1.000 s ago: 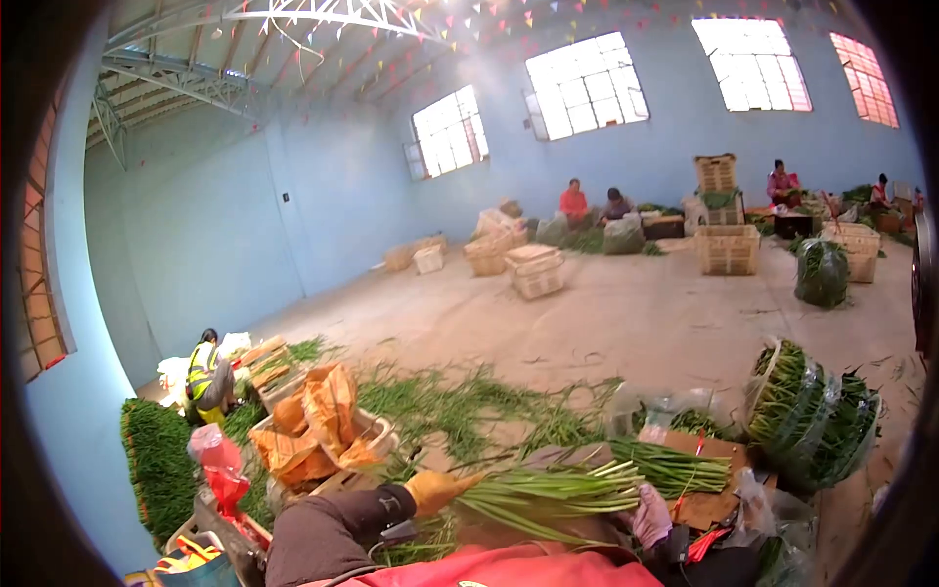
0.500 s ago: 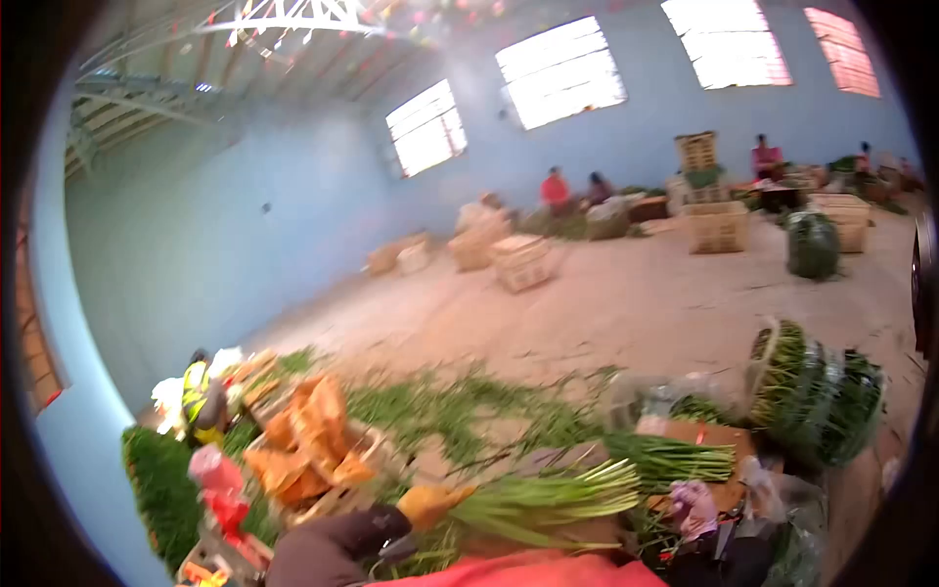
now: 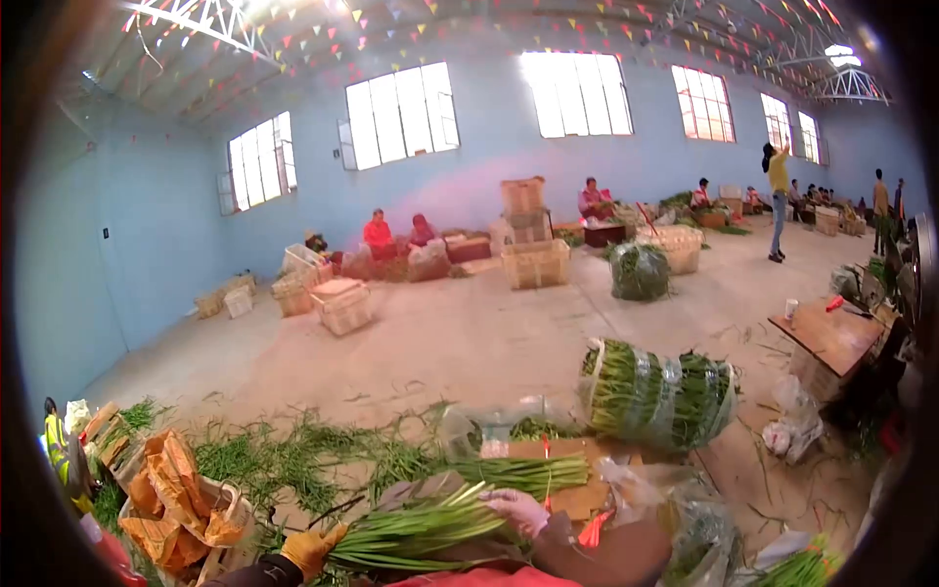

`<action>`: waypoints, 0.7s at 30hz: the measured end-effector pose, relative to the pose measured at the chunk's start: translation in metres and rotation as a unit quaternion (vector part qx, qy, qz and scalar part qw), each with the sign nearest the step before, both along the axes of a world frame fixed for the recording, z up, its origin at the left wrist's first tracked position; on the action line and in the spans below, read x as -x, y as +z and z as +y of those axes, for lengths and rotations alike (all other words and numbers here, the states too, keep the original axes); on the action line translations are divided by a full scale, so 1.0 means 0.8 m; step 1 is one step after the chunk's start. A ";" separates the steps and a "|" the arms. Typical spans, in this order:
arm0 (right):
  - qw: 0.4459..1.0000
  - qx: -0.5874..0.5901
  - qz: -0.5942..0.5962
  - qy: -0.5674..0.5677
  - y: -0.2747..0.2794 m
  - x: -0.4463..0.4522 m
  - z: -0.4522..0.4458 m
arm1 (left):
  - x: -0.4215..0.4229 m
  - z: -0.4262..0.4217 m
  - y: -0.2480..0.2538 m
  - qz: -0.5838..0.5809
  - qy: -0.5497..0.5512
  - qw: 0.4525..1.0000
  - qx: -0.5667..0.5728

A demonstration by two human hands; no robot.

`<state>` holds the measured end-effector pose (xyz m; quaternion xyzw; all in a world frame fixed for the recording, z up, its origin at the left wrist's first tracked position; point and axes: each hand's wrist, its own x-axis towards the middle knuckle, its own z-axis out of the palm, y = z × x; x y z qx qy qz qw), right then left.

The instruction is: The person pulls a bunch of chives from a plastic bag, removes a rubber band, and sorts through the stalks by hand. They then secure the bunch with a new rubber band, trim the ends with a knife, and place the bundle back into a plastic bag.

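Observation:
A bunch of long, thin green stalks (image 3: 421, 528) with pale ends lies across in front of me, above my lap. My left hand (image 3: 311, 550), in an orange-yellow glove, closes around its leafy end at the left. At the other end, my right hand (image 3: 518, 511), in a pale pink glove, has its fingers stretched out over the pale stalk tips and appears to touch them. Just beyond, another bundle of green stalks (image 3: 533, 474) rests on a brown board (image 3: 584, 497). A red-handled tool (image 3: 594, 530) lies by my right sleeve.
At left stands a basket (image 3: 235, 514) with orange-brown paper (image 3: 176, 499). Loose greens (image 3: 284, 460) litter the floor. A large wrapped bale of stalks (image 3: 657, 396) lies ahead right, near a small table (image 3: 831, 333). Crates (image 3: 536, 264) and several people are farther back.
My view has swung to the right. My right hand has moved from beside the board to the pale ends of the bunch. My left hand remains at the leafy end.

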<state>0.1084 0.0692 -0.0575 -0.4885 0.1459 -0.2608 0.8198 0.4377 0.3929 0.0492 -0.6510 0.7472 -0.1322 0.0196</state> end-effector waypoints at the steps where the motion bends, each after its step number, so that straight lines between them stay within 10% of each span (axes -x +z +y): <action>1: 1.000 -0.020 -0.015 -0.018 -0.008 0.000 -0.001 | 0.000 0.003 -0.004 -0.015 0.013 1.000 0.003; 8: 0.995 0.006 -0.083 -0.057 0.013 0.089 -0.016 | -0.005 -0.002 -0.021 -0.140 0.031 0.988 0.063; 13: 0.978 -0.120 0.080 -0.154 0.012 0.150 -0.007 | -0.014 -0.004 -0.017 0.083 0.053 0.995 -0.001; 16: 0.950 -0.001 0.282 -0.137 0.016 0.150 0.000 | -0.011 -0.006 -0.014 0.093 0.080 0.992 -0.019; 21: 0.953 0.142 0.226 -0.143 0.053 0.108 0.006 | -0.012 -0.009 -0.012 0.101 0.056 0.993 0.001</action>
